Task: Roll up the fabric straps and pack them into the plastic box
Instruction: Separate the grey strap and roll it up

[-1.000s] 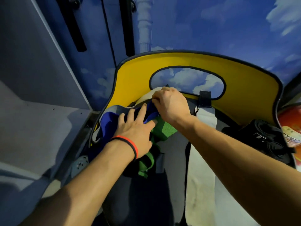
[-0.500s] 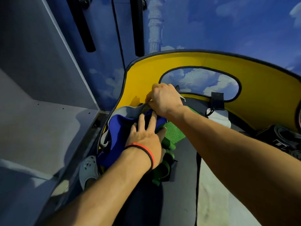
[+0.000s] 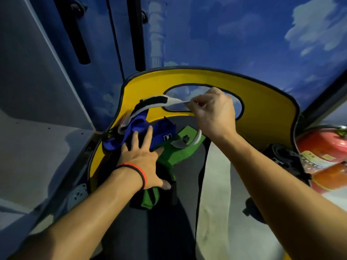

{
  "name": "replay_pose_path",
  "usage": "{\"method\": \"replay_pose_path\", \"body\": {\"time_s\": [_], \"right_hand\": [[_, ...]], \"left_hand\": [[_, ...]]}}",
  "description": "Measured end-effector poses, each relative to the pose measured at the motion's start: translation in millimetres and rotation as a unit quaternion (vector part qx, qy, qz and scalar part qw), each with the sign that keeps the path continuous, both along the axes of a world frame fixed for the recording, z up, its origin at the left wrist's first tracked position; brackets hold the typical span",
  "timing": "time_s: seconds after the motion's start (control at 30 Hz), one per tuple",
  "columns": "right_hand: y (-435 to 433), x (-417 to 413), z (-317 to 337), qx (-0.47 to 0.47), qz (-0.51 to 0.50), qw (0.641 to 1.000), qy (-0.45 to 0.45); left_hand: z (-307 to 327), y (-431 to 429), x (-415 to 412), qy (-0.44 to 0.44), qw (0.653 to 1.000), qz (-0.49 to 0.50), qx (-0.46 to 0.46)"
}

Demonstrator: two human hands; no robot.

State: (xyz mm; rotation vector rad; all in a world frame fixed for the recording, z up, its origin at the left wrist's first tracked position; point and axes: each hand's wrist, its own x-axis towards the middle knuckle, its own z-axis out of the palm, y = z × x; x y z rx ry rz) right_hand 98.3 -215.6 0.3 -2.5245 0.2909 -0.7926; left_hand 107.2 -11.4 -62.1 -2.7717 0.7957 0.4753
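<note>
Grey strap [image 3: 157, 102] teased free

Right hand [image 3: 214, 113] pinched the strap's end (black patch showing), raised over the pile. Left hand [image 3: 142, 158] pressed flat, fingers spread, on the blue strap [image 3: 139, 126]. Likely separating; rolling next needs both hands. Box unseen.

right hand [image 3: 212, 113] lifted, pulling grey strap [image 3: 161, 103] up from pile

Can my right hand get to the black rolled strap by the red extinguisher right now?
Likely not yet: the right hand pinches the grey strap. The black rolled strap lies uncovered, so the path looks free.
</note>
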Motion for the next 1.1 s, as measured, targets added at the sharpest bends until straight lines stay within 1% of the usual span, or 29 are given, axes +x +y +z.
{"method": "replay_pose_path", "body": {"time_s": [0.07, 0.2, 0.23, 0.3, 0.43, 0.53, 0.63, 0.77, 0.83, 0.9, 1.0, 1.1], "right_hand": [[-12, -24, 3, 0.044, -0.022, 0.999, 0.02], [-25, -71, 3, 0.225, -0.022, 0.973, 0.036], [-27, -82, 3, 0.249, -0.02, 0.968, 0.039], [-32, -103, 0, 0.268, -0.027, 0.962, 0.051], [-35, -141, -17, 0.336, -0.03, 0.937, 0.092], [-32, -159, -37, 0.409, -0.046, 0.902, 0.133], [-28, -172, -53, 0.471, -0.069, 0.862, 0.174], [-19, -181, -66, 0.528, -0.077, 0.812, 0.238], [-22, -179, -69, 0.536, -0.079, 0.8, 0.258], [-29, -176, -73, 0.526, -0.083, 0.8, 0.275], [-34, -174, -78, 0.463, -0.071, 0.825, 0.317], [-35, -170, -77, 0.413, -0.071, 0.849, 0.322]], "left_hand": [[1, 2, 5, 0.009, 1.0, 0.023, -0.016], [3, 9, 16, 0.017, 0.995, 0.076, -0.062], [2, 10, 18, 0.012, 0.994, 0.083, -0.07], [0, 12, 21, -0.007, 0.992, 0.093, -0.084], [-10, 11, 25, -0.079, 0.984, 0.108, -0.114], [-14, 8, 29, -0.131, 0.978, 0.102, -0.126], [-16, 6, 33, -0.157, 0.975, 0.097, -0.125], [-14, -2, 32, -0.202, 0.975, 0.055, -0.074], [-10, -6, 32, -0.199, 0.978, 0.035, -0.062], [-6, -9, 29, -0.19, 0.98, 0.022, -0.061], [-5, -18, 21, -0.174, 0.983, 0.009, -0.052], [0, -33, 11, -0.168, 0.983, -0.02, -0.075]]}}
